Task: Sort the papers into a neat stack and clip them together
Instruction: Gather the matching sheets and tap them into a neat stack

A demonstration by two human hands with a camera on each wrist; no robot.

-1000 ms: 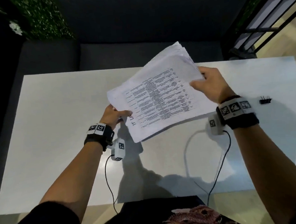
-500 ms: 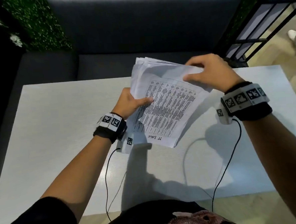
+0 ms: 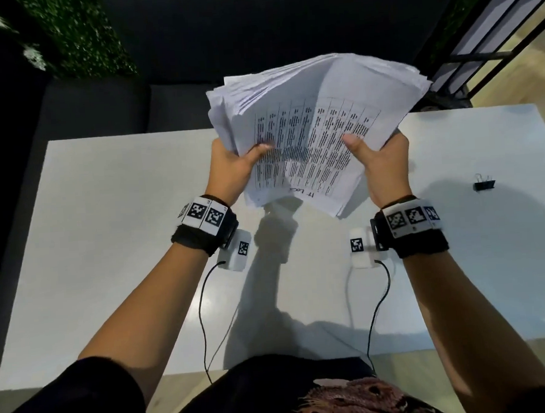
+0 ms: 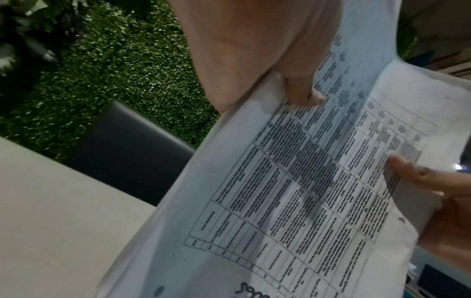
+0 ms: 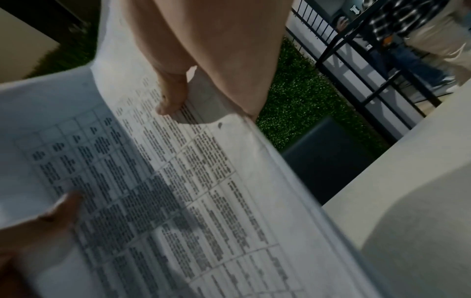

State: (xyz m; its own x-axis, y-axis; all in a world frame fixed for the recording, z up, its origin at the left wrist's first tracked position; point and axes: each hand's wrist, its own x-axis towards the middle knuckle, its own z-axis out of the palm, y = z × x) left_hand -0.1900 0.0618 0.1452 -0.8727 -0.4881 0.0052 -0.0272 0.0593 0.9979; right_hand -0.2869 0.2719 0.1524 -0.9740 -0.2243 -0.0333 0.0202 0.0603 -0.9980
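Grip, left: left hand (image 3: 230,165) pinches the near-left edge of the sheaf of white printed papers (image 3: 311,133), thumb pressed on the printed face, fingers hidden behind the sheets.
Grip, right: right hand (image 3: 380,158) pinches the near-right edge in the same way, thumb on the face, remaining fingers behind.
Papers, position: held in the air above the white rectangular surface (image 3: 108,248), tilted up and away from the person, touching nothing but the two hands.
Papers, condition: far edges fan out in staggered layers; the near corner is also stepped. The sheets are not squared.
Change: one second ago the sheaf lay turned sideways with the hands at opposite ends; half a second ago the right hand was on its top edge. Both hands are now at the near end, one on each side, and the sheaf stands lengthwise.
Meaning for task: judged to be the symmetric hold used for jogging a stack. Alignment appears under way; clipping has not begun.
Next move, judged: tap an edge on the surface until the layers settle flush.
Clip: small black metal binder clip (image 3: 484,184) lies on the surface, well apart to the right of the right hand, untouched.
Risk: loose outer sheets may slip while fanned.
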